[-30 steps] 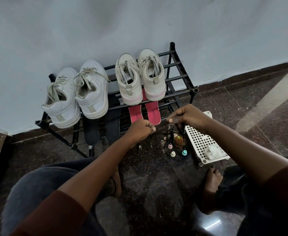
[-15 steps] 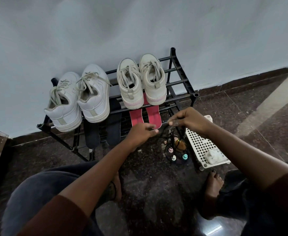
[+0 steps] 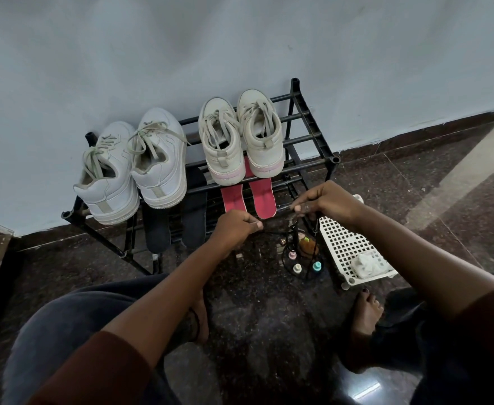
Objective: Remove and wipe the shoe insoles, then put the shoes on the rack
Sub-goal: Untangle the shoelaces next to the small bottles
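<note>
Black cord [image 3: 275,233] pinched taut between left hand [image 3: 234,229] and right hand [image 3: 324,203].

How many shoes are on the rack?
4: two white shoes at the left end of the rack's top shelf, two cream shoes at the right. None seem hidden.

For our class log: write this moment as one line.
shoes: on rack | insoles: lower shelf | left hand, right hand: pinching black cord

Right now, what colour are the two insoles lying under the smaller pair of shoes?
Pink-red. The two insoles show best in the head view, below the smaller shoes on the rack.
</note>
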A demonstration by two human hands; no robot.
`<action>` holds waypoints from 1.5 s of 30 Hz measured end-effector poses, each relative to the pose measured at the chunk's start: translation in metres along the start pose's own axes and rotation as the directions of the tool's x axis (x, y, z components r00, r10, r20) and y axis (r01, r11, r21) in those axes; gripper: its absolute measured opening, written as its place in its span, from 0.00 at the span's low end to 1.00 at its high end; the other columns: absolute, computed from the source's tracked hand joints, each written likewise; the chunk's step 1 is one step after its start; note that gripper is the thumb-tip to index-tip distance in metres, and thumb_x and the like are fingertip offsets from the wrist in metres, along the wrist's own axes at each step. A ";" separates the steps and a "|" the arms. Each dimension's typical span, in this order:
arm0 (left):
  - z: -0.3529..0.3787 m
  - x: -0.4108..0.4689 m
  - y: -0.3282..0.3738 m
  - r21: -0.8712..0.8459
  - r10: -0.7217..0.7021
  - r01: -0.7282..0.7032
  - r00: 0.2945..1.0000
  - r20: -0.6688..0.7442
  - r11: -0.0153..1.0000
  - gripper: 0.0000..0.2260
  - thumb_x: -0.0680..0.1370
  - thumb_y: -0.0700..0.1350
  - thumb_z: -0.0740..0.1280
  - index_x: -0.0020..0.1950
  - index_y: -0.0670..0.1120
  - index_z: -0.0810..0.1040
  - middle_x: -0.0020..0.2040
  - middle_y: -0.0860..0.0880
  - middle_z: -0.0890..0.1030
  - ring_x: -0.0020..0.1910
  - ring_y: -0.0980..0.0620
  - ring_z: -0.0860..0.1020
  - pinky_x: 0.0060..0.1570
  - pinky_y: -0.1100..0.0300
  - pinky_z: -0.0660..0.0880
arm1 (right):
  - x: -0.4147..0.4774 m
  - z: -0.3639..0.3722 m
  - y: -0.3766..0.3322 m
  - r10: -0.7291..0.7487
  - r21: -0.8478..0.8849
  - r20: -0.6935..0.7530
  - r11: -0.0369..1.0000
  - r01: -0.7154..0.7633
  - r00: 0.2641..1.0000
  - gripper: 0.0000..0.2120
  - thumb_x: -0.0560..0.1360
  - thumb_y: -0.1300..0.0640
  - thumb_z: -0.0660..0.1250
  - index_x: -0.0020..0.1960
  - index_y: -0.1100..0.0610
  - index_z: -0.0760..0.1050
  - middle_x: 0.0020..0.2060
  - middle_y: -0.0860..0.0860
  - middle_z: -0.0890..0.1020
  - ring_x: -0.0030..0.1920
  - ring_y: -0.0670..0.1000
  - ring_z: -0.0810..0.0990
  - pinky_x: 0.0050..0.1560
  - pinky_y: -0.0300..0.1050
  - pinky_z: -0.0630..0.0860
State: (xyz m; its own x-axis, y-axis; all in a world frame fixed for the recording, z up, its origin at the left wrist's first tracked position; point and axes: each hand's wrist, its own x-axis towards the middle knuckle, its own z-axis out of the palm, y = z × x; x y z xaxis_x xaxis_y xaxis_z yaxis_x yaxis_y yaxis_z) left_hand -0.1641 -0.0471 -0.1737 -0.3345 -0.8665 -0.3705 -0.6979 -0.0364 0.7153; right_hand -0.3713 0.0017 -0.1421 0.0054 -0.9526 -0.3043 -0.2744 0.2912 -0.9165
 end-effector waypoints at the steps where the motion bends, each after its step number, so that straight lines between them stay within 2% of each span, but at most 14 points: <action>1: -0.001 0.002 -0.003 0.023 -0.021 0.021 1.000 -0.004 1.000 0.08 0.76 0.45 0.69 0.47 0.41 0.83 0.45 0.46 0.81 0.43 0.52 0.77 0.39 0.61 0.70 | 0.000 -0.001 0.000 0.002 -0.002 -0.010 1.000 -0.002 1.000 0.05 0.72 0.70 0.67 0.45 0.67 0.80 0.32 0.55 0.81 0.28 0.41 0.77 0.31 0.30 0.71; 4: -0.006 0.006 -0.010 0.101 -0.080 0.084 0.996 -0.043 0.991 0.09 0.76 0.45 0.69 0.50 0.39 0.82 0.47 0.46 0.80 0.47 0.52 0.76 0.45 0.62 0.70 | 0.001 -0.005 0.001 0.003 -0.009 -0.051 1.000 -0.003 0.999 0.05 0.72 0.69 0.67 0.46 0.68 0.80 0.38 0.60 0.82 0.36 0.48 0.79 0.33 0.31 0.74; 6: -0.010 0.010 -0.015 0.180 -0.098 0.109 0.993 -0.067 0.978 0.08 0.76 0.44 0.69 0.45 0.40 0.81 0.43 0.45 0.79 0.44 0.50 0.77 0.45 0.60 0.70 | 0.001 -0.006 0.001 -0.003 -0.007 -0.082 1.000 0.002 0.997 0.06 0.72 0.69 0.66 0.47 0.69 0.80 0.43 0.64 0.82 0.40 0.52 0.79 0.34 0.31 0.75; 10: -0.012 0.013 -0.019 0.334 -0.138 0.152 0.988 -0.064 0.930 0.08 0.75 0.41 0.67 0.36 0.42 0.73 0.37 0.46 0.76 0.40 0.48 0.77 0.38 0.60 0.70 | 0.002 -0.005 0.000 -0.030 -0.009 -0.122 1.000 0.029 0.992 0.05 0.73 0.68 0.66 0.47 0.67 0.80 0.45 0.66 0.81 0.36 0.49 0.78 0.32 0.30 0.74; 12: -0.011 0.011 -0.016 0.358 -0.118 0.122 0.992 -0.033 0.926 0.07 0.76 0.41 0.66 0.38 0.41 0.76 0.39 0.46 0.77 0.44 0.47 0.79 0.38 0.62 0.68 | 0.002 -0.003 0.000 -0.043 -0.004 -0.111 0.999 0.043 0.993 0.05 0.73 0.67 0.67 0.46 0.64 0.81 0.45 0.63 0.82 0.38 0.49 0.79 0.34 0.29 0.74; 15: -0.004 0.001 -0.001 0.196 0.008 -0.016 0.999 0.039 0.981 0.13 0.77 0.45 0.68 0.59 0.41 0.80 0.57 0.47 0.80 0.58 0.51 0.76 0.54 0.64 0.67 | 0.001 0.002 0.000 -0.049 -0.005 -0.048 0.999 0.048 0.998 0.05 0.72 0.67 0.68 0.46 0.63 0.81 0.43 0.60 0.83 0.39 0.47 0.80 0.37 0.29 0.74; 17: 0.003 -0.006 0.009 0.040 0.097 -0.101 0.991 0.092 0.994 0.17 0.76 0.47 0.69 0.63 0.44 0.78 0.61 0.48 0.79 0.58 0.55 0.76 0.55 0.66 0.67 | 0.000 0.007 -0.001 -0.050 -0.031 0.026 0.998 0.051 0.998 0.06 0.72 0.67 0.68 0.47 0.65 0.81 0.40 0.60 0.83 0.35 0.45 0.80 0.36 0.31 0.74; 22: 0.018 -0.009 0.015 -0.168 0.148 -0.130 0.984 0.102 0.977 0.06 0.74 0.46 0.72 0.46 0.44 0.83 0.36 0.53 0.80 0.36 0.60 0.75 0.41 0.64 0.69 | -0.001 0.013 0.003 -0.057 -0.053 0.117 0.997 0.064 0.991 0.07 0.72 0.68 0.68 0.49 0.66 0.81 0.45 0.65 0.83 0.45 0.59 0.79 0.51 0.53 0.76; 24: 0.018 -0.009 0.015 -0.163 0.138 -0.123 0.987 0.082 0.979 0.05 0.74 0.45 0.72 0.43 0.44 0.83 0.34 0.54 0.79 0.34 0.60 0.74 0.38 0.65 0.69 | -0.002 0.012 0.002 -0.049 -0.062 0.114 0.997 0.056 0.992 0.07 0.72 0.68 0.68 0.49 0.66 0.81 0.45 0.63 0.83 0.46 0.58 0.80 0.53 0.50 0.76; 28: 0.013 -0.007 0.012 -0.002 0.135 -0.135 0.989 0.067 0.991 0.06 0.74 0.47 0.71 0.45 0.44 0.83 0.38 0.52 0.81 0.39 0.57 0.77 0.39 0.66 0.70 | -0.003 0.008 0.000 -0.020 -0.028 0.076 0.999 0.022 0.997 0.07 0.71 0.69 0.68 0.48 0.68 0.80 0.45 0.64 0.82 0.43 0.55 0.80 0.39 0.32 0.77; 31: 0.009 -0.005 0.006 0.121 0.102 -0.108 0.993 0.054 0.987 0.08 0.75 0.46 0.71 0.47 0.42 0.83 0.42 0.49 0.81 0.42 0.55 0.77 0.40 0.63 0.69 | 0.000 0.005 0.002 -0.015 -0.028 0.026 0.999 0.015 1.000 0.06 0.71 0.70 0.67 0.47 0.68 0.80 0.44 0.64 0.83 0.39 0.51 0.80 0.35 0.30 0.75; 37: -0.005 0.004 -0.009 0.270 -0.040 0.032 0.999 0.024 0.962 0.10 0.76 0.45 0.70 0.50 0.39 0.83 0.51 0.43 0.83 0.38 0.56 0.76 0.34 0.72 0.68 | 0.004 -0.008 0.000 -0.028 -0.014 -0.095 1.000 0.027 0.995 0.05 0.72 0.70 0.66 0.42 0.65 0.81 0.38 0.60 0.83 0.35 0.50 0.77 0.35 0.34 0.74; 40: -0.009 0.009 -0.014 0.346 -0.073 0.064 0.997 0.011 0.936 0.12 0.76 0.45 0.69 0.53 0.37 0.82 0.54 0.43 0.83 0.52 0.50 0.79 0.45 0.67 0.68 | 0.004 -0.011 -0.001 -0.048 0.012 -0.130 0.999 0.050 0.990 0.06 0.71 0.69 0.67 0.40 0.62 0.81 0.32 0.55 0.82 0.34 0.53 0.72 0.34 0.40 0.68; 45: 0.001 0.005 -0.010 0.316 0.015 -0.043 0.996 0.089 0.948 0.12 0.75 0.46 0.71 0.55 0.41 0.82 0.56 0.47 0.82 0.57 0.52 0.78 0.50 0.67 0.67 | 0.001 0.000 -0.004 -0.073 -0.001 -0.025 0.997 0.073 0.997 0.04 0.71 0.67 0.68 0.45 0.63 0.81 0.45 0.66 0.82 0.42 0.56 0.76 0.47 0.49 0.73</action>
State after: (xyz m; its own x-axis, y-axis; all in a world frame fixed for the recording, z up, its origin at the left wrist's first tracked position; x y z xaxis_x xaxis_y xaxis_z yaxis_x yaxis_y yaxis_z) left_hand -0.1594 -0.0507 -0.1827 -0.4001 -0.8194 -0.4104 -0.8471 0.1597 0.5068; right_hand -0.3697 -0.0003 -0.1386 0.0016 -0.9731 -0.2302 -0.2741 0.2209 -0.9360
